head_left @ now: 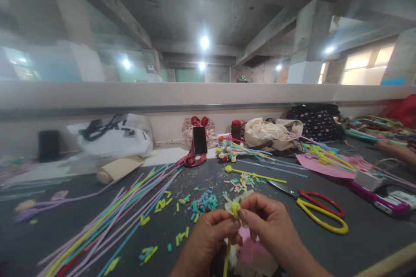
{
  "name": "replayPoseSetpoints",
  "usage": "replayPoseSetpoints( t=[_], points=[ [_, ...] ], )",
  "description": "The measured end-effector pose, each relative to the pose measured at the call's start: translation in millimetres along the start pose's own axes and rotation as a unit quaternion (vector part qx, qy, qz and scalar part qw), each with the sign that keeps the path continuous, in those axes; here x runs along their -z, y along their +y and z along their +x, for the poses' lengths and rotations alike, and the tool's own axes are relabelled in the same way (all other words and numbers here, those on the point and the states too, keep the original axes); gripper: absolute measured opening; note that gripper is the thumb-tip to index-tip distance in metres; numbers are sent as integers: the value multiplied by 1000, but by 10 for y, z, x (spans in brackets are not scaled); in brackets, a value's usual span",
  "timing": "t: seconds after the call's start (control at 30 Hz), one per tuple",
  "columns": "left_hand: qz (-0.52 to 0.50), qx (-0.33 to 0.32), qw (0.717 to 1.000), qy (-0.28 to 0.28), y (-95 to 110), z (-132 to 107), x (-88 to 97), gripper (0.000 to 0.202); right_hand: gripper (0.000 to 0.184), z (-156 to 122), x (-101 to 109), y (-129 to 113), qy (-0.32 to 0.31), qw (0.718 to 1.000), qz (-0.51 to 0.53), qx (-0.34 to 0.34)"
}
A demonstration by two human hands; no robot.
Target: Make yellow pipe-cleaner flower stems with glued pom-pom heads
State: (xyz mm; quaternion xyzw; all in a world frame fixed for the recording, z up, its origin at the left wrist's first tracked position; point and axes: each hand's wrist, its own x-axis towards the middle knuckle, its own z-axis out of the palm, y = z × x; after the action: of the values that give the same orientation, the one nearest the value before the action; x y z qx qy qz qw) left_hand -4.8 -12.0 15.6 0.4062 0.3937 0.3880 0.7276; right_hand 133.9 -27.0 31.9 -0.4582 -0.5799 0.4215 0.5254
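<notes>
My left fingers and right fingers are pinched shut together on the yellow flower head, its stem hanging below them, seemingly to steady it, with scissors lying just right on the surface.
</notes>
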Motion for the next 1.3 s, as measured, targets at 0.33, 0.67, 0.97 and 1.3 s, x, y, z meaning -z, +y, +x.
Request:
replayPoseSetpoints(
  t=[0.33,0.67,0.97,1.3],
  points=[
    [-15,5,1000,-18,-32,29,29,21,13,-34,38,1,30,968,-202,147],
    [-33,-37,999,20,136,-92,8,15,14,-19,251,-61,46,949,-235,205],
    [-91,-87,988,87,614,-282,686,10,23,-58,274,-28,-46,943,-290,153],
    [-114,-105,981,115,458,-203,864,7,27,-69,117,98,-120,906,-355,197]
  ],
)
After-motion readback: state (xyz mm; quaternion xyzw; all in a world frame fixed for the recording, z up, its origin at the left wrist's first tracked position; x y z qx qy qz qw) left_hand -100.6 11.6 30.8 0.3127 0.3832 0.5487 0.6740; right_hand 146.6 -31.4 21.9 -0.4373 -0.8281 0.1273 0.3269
